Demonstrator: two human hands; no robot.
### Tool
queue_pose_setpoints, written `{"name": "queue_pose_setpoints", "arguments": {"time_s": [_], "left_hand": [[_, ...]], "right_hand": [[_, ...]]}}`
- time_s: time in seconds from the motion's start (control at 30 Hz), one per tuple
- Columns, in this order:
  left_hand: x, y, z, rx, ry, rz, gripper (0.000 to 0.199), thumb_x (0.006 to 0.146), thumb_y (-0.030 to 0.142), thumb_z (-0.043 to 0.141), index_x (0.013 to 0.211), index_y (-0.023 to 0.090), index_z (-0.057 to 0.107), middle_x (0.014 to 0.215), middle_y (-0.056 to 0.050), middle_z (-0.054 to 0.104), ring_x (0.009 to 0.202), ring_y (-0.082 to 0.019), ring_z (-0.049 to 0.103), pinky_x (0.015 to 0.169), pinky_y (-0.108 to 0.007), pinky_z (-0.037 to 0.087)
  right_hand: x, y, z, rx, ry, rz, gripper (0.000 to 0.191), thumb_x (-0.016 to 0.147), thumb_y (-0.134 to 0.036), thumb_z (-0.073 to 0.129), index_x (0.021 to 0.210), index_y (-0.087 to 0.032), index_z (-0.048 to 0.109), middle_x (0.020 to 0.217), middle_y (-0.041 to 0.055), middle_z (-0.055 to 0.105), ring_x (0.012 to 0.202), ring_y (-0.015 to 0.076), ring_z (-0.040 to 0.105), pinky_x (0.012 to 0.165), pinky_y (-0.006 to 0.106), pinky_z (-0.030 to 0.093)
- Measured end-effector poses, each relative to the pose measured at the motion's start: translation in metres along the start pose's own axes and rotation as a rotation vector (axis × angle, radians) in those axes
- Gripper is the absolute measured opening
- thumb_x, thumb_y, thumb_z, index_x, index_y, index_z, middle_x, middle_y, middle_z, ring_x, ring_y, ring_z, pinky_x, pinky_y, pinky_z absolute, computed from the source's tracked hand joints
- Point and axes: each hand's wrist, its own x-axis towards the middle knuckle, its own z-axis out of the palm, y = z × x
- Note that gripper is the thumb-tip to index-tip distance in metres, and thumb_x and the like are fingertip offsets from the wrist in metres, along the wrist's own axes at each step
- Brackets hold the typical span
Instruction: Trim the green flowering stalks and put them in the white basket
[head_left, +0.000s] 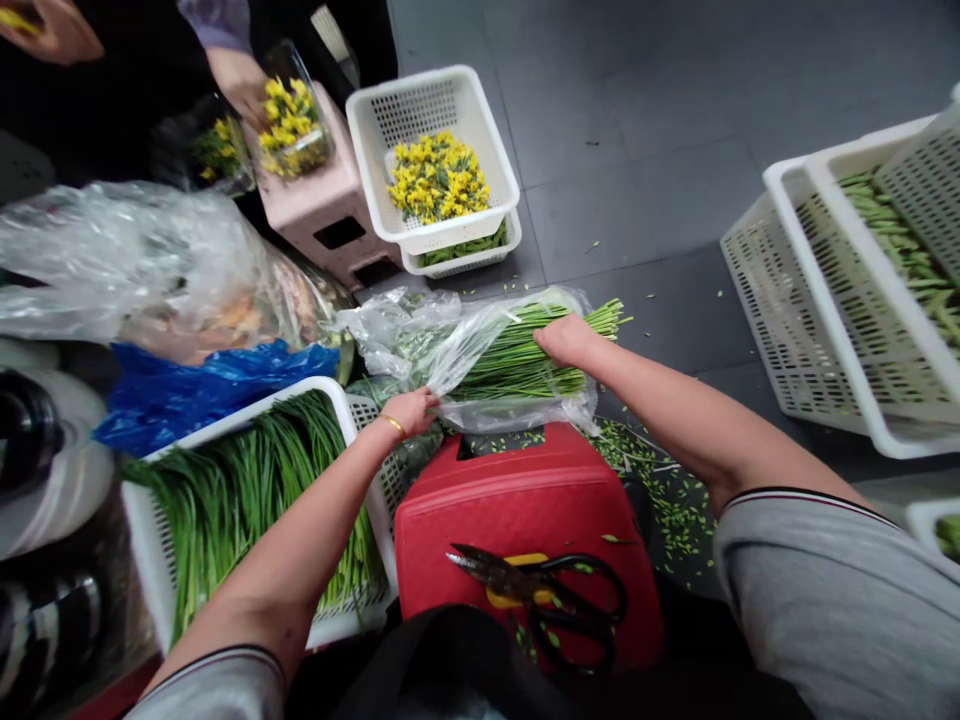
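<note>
Long green stalks (502, 360) lie in a clear plastic bag (525, 413) beyond a red stool (517, 500). My left hand (411, 410), with a gold bangle at the wrist, is closed on the near left edge of the bag's film. Fingers of my right hand (566, 342) are wrapped round the stalks near their cut ends, which stick out of the bag on the right. Black-handled scissors (536, 590) and a yellow object (517, 580) rest on the stool.
Leafy green stalks fill a white basket (154, 540) at left, beside a blue bag (202, 390). Yellow flowers (439, 180) sit in a white basket behind. A person's hand (238, 80) touches a flower box on a pink stool (322, 190). White crates (787, 290) stand right.
</note>
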Motion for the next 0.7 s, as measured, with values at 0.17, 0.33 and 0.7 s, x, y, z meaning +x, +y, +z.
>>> {"name": "queue_pose_setpoints", "arguments": {"time_s": [0.17,0.33,0.7], "left_hand": [[0.015,-0.008,0.004,-0.044,-0.028,-0.061,0.038,0.087,0.032,0.048,0.120,0.021,0.061,0.128,-0.011,0.060,0.106,-0.025,0.062,0.083,-0.031,0.048],[0.032,-0.017,0.005,-0.081,-0.040,-0.099,0.038,0.085,0.035,0.054,0.119,0.022,0.064,0.113,-0.010,0.069,0.103,-0.022,0.065,0.082,-0.026,0.048],[-0.006,0.009,-0.020,-0.233,0.505,-0.051,0.044,0.088,0.017,0.043,0.130,0.021,0.056,0.134,-0.010,0.056,0.110,-0.022,0.060,0.093,-0.034,0.048]], "right_hand": [[-0.018,0.028,-0.036,-0.098,0.077,0.092,0.029,0.075,-0.010,0.053,0.102,-0.012,0.066,0.087,0.0145,0.072,0.087,0.0256,0.068,0.071,0.031,0.049],[-0.055,0.050,-0.070,-0.147,0.065,0.080,0.020,0.071,-0.007,0.056,0.088,-0.014,0.064,0.076,0.0112,0.069,0.078,0.0256,0.066,0.068,0.034,0.046],[-0.137,0.093,-0.085,0.231,0.147,0.282,0.021,0.062,-0.018,0.065,0.077,-0.024,0.053,0.059,0.0007,0.058,0.060,0.0234,0.060,0.055,0.033,0.046]]}}
